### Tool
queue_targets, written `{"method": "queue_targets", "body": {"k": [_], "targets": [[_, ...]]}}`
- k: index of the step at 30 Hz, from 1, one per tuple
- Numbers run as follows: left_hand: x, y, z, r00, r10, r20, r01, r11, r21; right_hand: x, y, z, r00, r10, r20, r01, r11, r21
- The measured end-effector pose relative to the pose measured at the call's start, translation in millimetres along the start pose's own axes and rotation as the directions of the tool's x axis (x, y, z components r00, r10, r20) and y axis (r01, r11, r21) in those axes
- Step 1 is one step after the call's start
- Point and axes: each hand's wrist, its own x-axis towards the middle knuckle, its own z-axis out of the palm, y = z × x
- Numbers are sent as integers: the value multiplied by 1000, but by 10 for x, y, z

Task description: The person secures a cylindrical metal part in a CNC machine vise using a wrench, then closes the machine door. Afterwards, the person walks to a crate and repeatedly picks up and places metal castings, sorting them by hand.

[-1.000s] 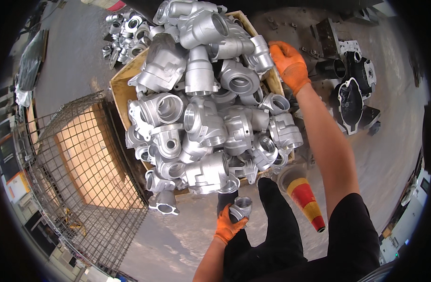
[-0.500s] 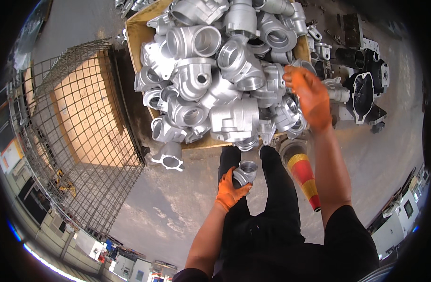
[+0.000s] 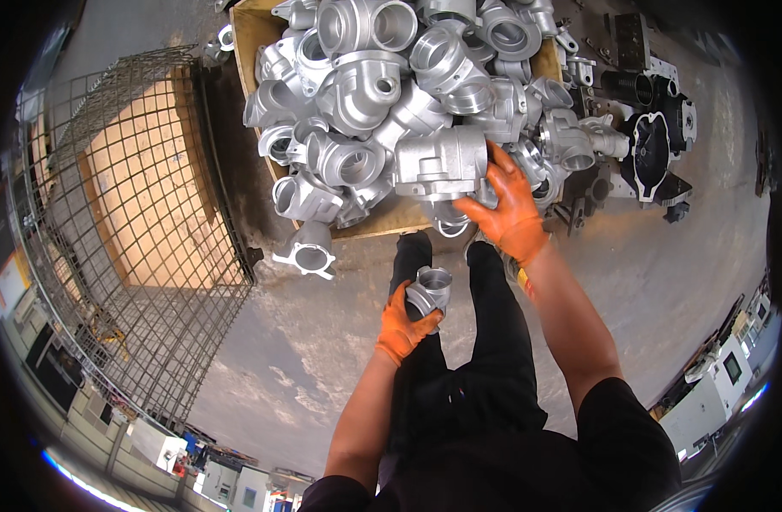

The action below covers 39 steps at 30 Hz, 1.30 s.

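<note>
My left hand (image 3: 403,328) in an orange glove is closed round a small silver metal casting (image 3: 433,282) with a round open mouth, held above my legs. My right hand (image 3: 508,205), also gloved in orange, reaches to the front edge of the heaped wooden bin (image 3: 382,229). Its fingers and thumb curl round the right end of a blocky silver metal casting (image 3: 440,162) lying on the pile. The fingertips are partly hidden behind that casting. Similar castings with round bores, such as an elbow-shaped casting (image 3: 365,90), fill the bin.
A wire mesh cage (image 3: 143,196) with a wooden panel stands at the left. One flanged casting (image 3: 310,252) sits at the bin's front left corner. Dark machine parts (image 3: 651,158) lie on the floor at the right. My right forearm mostly covers a red and yellow cone.
My right hand has come from the bin's right side leftward and down onto the blocky casting. The view has shifted, and the left hand keeps its hold on the small casting.
</note>
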Motion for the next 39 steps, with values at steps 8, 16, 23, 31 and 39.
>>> {"method": "queue_targets", "body": {"k": [8, 16, 23, 31, 39], "targets": [[-73, -139, -96, 999, -9, -33, 8, 1000, -26, 254, -379, -82, 992, 10, -125, 25, 962, 272], [-140, -79, -196, 998, 43, -55, -45, 998, -34, 431, -896, -403, 915, 352, 199, -396, 678, 620], [-155, 155, -333, 997, 66, -52, -68, 997, -45, 481, -1013, -576, 838, 468, 282, -503, 461, 731], [8, 393, -486, 984, 132, -123, -142, 987, -76, 550, -922, -122, 976, -36, 214, -15, 973, 231], [449, 495, -738, 941, 194, -277, -182, 981, 69, 319, -1006, 633, 972, -41, 230, 129, 915, -382]]}}
